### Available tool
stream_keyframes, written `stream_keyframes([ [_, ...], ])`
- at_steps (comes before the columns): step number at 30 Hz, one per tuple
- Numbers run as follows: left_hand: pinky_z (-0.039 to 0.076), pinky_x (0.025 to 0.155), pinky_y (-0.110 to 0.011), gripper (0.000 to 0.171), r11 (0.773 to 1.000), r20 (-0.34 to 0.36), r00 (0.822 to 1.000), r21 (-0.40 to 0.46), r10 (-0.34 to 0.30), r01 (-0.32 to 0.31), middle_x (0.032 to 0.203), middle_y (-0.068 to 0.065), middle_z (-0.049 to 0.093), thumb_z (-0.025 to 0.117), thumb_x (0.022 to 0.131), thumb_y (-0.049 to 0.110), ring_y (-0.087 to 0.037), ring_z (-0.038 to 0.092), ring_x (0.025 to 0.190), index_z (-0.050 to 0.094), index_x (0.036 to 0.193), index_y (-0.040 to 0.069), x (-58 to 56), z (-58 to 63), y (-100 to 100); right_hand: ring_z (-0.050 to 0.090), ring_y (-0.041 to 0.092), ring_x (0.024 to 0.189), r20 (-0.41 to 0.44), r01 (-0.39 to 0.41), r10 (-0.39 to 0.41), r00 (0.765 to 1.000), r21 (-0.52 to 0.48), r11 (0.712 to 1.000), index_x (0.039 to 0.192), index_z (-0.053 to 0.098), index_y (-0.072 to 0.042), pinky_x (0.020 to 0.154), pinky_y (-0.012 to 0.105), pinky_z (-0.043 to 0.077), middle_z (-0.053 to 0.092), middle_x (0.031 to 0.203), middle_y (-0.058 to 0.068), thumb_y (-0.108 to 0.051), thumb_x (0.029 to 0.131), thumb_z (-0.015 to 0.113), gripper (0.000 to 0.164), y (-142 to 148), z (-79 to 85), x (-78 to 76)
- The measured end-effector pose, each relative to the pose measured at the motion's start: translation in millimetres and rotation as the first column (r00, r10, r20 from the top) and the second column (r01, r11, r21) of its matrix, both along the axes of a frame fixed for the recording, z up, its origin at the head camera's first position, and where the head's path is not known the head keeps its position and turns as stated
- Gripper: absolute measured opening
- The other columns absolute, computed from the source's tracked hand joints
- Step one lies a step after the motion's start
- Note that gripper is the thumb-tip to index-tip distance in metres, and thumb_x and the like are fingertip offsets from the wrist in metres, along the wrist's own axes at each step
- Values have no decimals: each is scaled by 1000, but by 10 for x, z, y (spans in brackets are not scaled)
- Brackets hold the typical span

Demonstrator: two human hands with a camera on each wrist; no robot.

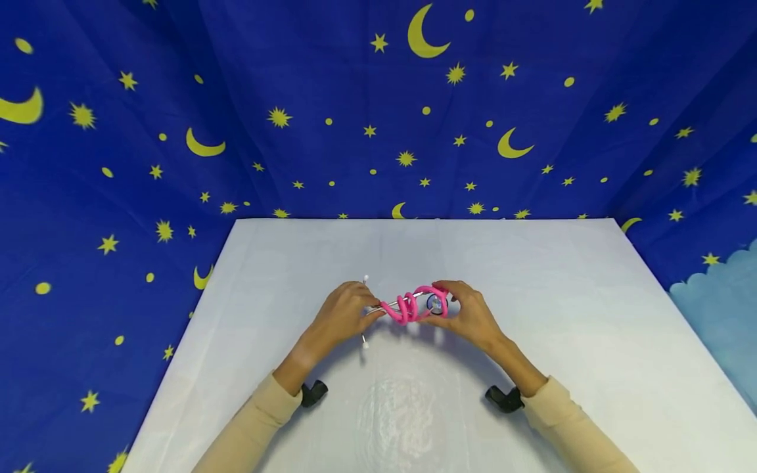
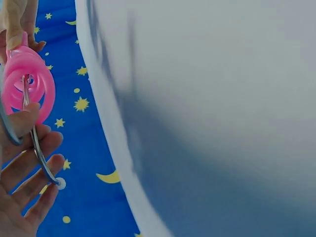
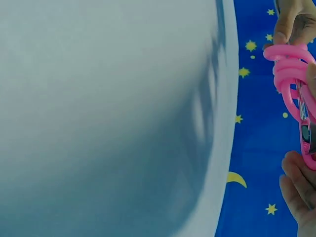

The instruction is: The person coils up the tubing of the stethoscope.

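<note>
A stethoscope is held up over the table between both hands, its pink tubing wound in several coils round its metal ear tubes. My left hand pinches the ear tubes at the left end of the coils, thumb against fingers. Two white ear tips stick out past that hand, one to the far side and one to the near side. At the other end, my right hand grips a loop of the tubing between thumb and fingers. The round chest piece sits inside this loop.
Beneath the hands spreads a white-covered table, with shadows falling on it. A blue cloth with yellow moons and stars hangs behind and at the sides. Black wrist-worn pieces show by both beige sleeves.
</note>
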State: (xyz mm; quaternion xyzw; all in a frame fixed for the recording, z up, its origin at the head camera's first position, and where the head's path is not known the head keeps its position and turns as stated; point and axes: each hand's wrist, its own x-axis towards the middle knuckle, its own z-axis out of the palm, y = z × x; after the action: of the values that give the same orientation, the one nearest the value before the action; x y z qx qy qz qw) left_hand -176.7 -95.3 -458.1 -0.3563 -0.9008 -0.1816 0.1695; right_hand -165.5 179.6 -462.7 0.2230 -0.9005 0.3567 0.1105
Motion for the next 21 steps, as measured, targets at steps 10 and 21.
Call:
stream_keyframes([
  [10, 48, 64, -27, 9, 995, 97, 995, 96, 20, -30, 75, 5, 68, 81, 79, 22, -13, 59, 74, 80, 82, 14, -17, -63, -62, 62, 27, 112, 87, -143, 135, 987, 94, 985, 124, 65, -6, 95, 48, 51, 67, 120, 9, -36, 67, 89, 69, 59, 22, 6],
  [21, 52, 77, -28, 18, 998, 298, 954, -57, -21, 40, 86, 7, 72, 82, 78, 30, -10, 62, 82, 80, 90, 16, -38, -124, -69, 62, 27, 113, 162, -168, 131, 978, 242, 956, 126, 64, -7, 95, 45, 51, 66, 121, 10, -41, 67, 88, 72, 110, -112, -6],
])
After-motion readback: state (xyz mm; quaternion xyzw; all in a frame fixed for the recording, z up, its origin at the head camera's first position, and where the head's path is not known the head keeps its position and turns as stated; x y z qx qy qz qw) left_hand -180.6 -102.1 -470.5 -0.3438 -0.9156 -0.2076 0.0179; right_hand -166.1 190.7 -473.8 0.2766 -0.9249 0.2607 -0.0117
